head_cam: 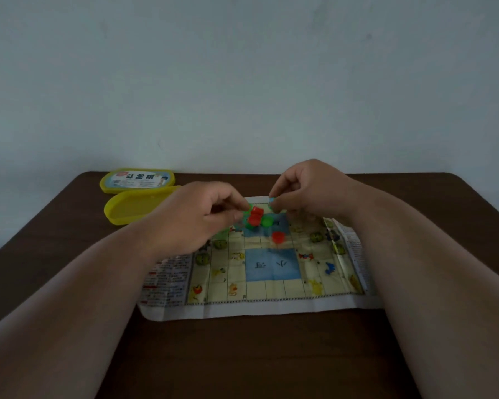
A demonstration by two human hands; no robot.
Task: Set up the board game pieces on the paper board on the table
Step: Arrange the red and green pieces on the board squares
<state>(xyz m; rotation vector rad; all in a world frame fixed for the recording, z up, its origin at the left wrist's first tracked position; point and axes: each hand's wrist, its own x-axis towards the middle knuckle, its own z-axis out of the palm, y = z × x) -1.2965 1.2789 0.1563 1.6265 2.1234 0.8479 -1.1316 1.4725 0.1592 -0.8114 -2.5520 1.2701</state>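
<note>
Where the dark table [271, 355] carries them, left to right: yellow box [127, 210], emptied; left hand [196, 217], fingers pinched on a red piece [254, 216]; loose piece pile [267, 223] on paper board [271, 283], far middle; right hand [306, 191], pinched on a small blue-green piece [272, 200]. Pieces judged light, hard, slippery: pinch by the sides.

Both hands [196, 217] over paper board [271, 283]

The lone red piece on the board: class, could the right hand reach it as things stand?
Probably yes. The red piece stands alone on the paper board, just nearer than the right hand, with nothing between them.
</note>
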